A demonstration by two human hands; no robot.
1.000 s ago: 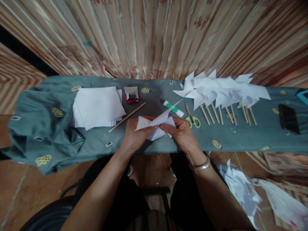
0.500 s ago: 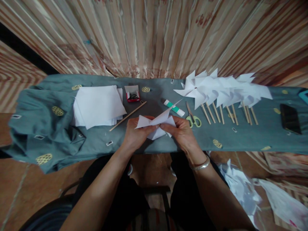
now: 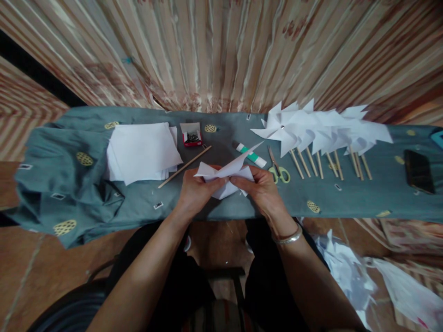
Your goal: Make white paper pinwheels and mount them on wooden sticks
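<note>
My left hand (image 3: pixel 194 191) and my right hand (image 3: pixel 261 189) both pinch a cut white paper sheet (image 3: pixel 228 173) over the near edge of a grey-green cloth-covered table (image 3: pixel 138 203). Their fingers are closed on its folded flaps, and one pointed flap sticks up to the right. A thin wooden stick (image 3: pixel 184 167) lies just left of my left hand. A green-and-white glue stick (image 3: pixel 251 155) and green-handled scissors (image 3: pixel 278 168) lie just beyond my right hand.
A stack of white paper (image 3: pixel 140 151) lies at the left, with a small red box of pins (image 3: pixel 192 135) beside it. Several finished white pinwheels on sticks (image 3: pixel 321 133) lie at the right. A black phone (image 3: pixel 418 171) is far right. Paper scraps (image 3: pixel 346 272) litter the floor.
My hands have shifted the paper very slightly; its flaps are pressed a little closer together. Nothing else has moved.
</note>
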